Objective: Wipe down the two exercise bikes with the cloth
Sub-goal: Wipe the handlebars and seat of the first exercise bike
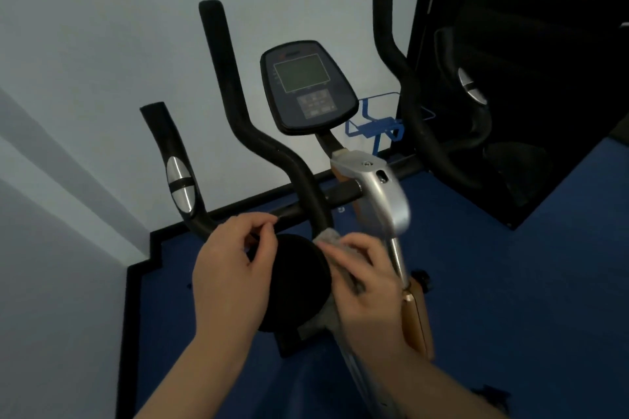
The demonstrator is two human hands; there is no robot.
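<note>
Cloth (pixel 332 241) mostly hidden under right hand (pixel 366 277), only grey edges showing, smeared by motion. Round black pad (pixel 296 282) partly covered by both hands; left hand (pixel 231 269) hiding its left rim. Lower bike frame (pixel 360 381) blurred and cut off at bottom edge, behind right forearm. Console (pixel 308 87) buttons and lettering too small to read. Second bike (pixel 476 119) at right lost in dark, handlebar barely visible. Both forearms cut off by bottom edge.

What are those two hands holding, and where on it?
The right hand grips a bunched grey cloth against the bike's black round pad. The left hand curls over the pad's left edge, steadying it.
</note>
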